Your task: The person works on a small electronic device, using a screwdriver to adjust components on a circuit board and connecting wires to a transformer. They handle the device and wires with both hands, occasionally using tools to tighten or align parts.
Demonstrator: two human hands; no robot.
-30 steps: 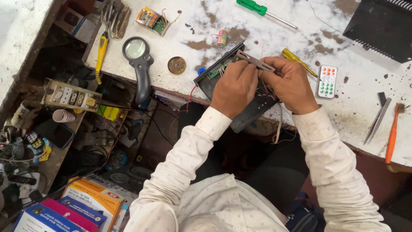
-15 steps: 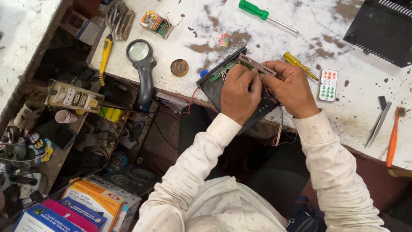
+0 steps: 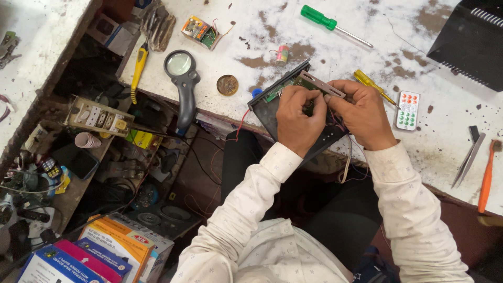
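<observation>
White and stained, the worktop (image 3: 325, 57) is seen from above, with a messy shelf of tools to its left. Since a moment ago, both hands have hardly moved; the work on the same spot is still going on. A black box (image 3: 272, 112) with a green board inside is held at the worktop's near edge. The left hand (image 3: 298, 118) is closed on small wires there, and the right hand (image 3: 364, 112) is closed on the box's metal strip (image 3: 325, 85). 2 screwdrivers, a magnifying glass (image 3: 181, 78) and a small white remote (image 3: 407, 110) are lying nearby.
</observation>
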